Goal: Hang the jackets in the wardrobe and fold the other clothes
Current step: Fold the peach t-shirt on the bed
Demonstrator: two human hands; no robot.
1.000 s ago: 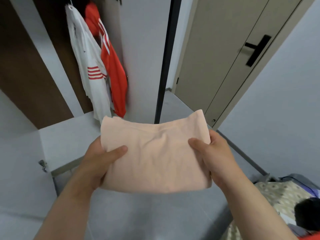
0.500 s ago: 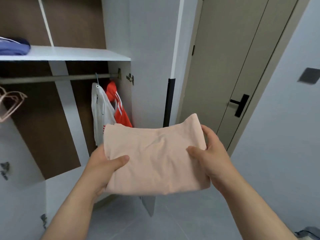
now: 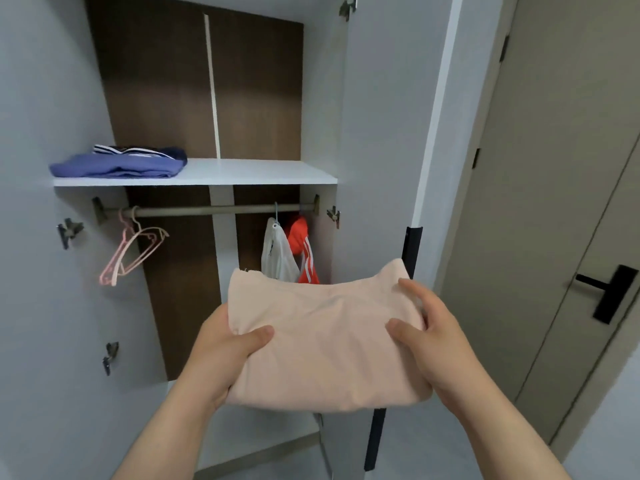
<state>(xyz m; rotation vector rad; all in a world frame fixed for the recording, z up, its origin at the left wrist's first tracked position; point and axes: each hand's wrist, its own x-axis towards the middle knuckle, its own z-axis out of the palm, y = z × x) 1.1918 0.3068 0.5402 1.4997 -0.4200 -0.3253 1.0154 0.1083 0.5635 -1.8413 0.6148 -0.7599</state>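
**Fingers (image 3: 254,336) of both hands grip a folded peach garment (image 3: 329,344) before the open wardrobe (image 3: 156,81)**

Left hand (image 3: 225,348) grips the garment's left edge, thumb on top, the other fingers hidden beneath; right hand (image 3: 436,341) clasps the right edge, thumb pressed on the cloth, forefinger laid over the far corner; the garment is carried in the air between them; up and left of the fingers, folded blue clothes (image 3: 117,164) lie on the white shelf (image 3: 259,171); just beyond the fingers, a white jacket (image 3: 278,254) and an orange-red jacket (image 3: 303,247) hang at the right end of the rail (image 3: 207,210); pink hangers (image 3: 135,251) hang at its left end; right of the fingers stands a beige door (image 3: 554,168) with a black handle (image 3: 609,294).
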